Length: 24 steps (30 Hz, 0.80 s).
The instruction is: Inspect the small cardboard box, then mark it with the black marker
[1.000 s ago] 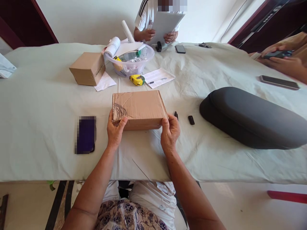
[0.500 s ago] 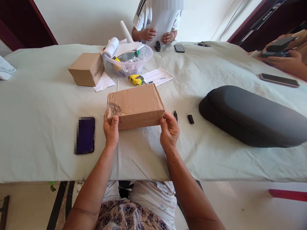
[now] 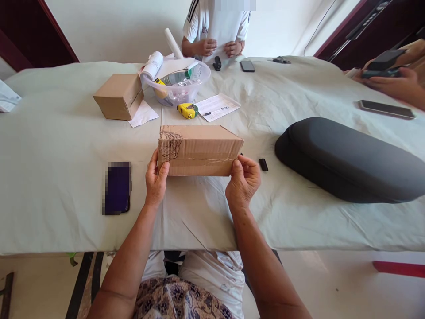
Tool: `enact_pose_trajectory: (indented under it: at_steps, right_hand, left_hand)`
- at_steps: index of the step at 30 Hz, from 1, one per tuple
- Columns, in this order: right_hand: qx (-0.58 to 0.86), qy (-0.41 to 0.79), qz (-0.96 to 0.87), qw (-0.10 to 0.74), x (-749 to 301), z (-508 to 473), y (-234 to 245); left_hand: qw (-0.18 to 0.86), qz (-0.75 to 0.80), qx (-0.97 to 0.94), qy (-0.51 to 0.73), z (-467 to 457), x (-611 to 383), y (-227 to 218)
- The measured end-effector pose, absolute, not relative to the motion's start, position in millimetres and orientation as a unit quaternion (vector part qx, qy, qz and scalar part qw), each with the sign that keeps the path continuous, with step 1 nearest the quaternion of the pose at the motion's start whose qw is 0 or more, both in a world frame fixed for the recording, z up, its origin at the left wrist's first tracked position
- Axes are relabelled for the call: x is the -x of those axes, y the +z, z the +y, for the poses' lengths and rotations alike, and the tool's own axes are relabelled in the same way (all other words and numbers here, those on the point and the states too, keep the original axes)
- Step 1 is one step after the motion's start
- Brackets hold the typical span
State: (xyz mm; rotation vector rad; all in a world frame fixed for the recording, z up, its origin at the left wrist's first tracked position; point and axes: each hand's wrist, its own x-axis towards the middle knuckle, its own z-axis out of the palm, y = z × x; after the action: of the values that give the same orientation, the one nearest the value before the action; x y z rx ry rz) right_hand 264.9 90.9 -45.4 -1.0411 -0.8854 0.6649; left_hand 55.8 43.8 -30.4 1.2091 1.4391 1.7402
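Here, left hand (image 3: 156, 179) and right hand (image 3: 244, 179) gripping cardboard box (image 3: 199, 150) ends, forearms angled inward.

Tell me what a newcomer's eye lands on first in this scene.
First, the cardboard box with a dark scribble at one corner, held at the near middle of the table between the left hand and right hand. Next, the big dark grey case lying to its right. Farther back, a yellow tape measure lies in front of a clear plastic bowl.
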Motion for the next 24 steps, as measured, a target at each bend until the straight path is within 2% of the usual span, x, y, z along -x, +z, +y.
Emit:
enact_pose_trajectory:
  at_steps: [8,15,24]
  right_hand:
    - [0.476,0.279,-0.398,0.733,-264.3,89.5,-40.4]
    - [0.472,0.292,-0.377,0.741,-266.3,92.0,-38.6]
    - [0.468,0.286,-0.417,0.725,-267.4,89.2,-40.0]
  left_hand:
    - [0.277,0.541,-0.475,0.637,40.8,-57.2,-33.3]
    - [0.165,0.582,-0.539,0.586,40.1,-58.9,-34.6]
    - [0.203,0.582,-0.503,0.606,40.3,-62.4,-34.2]
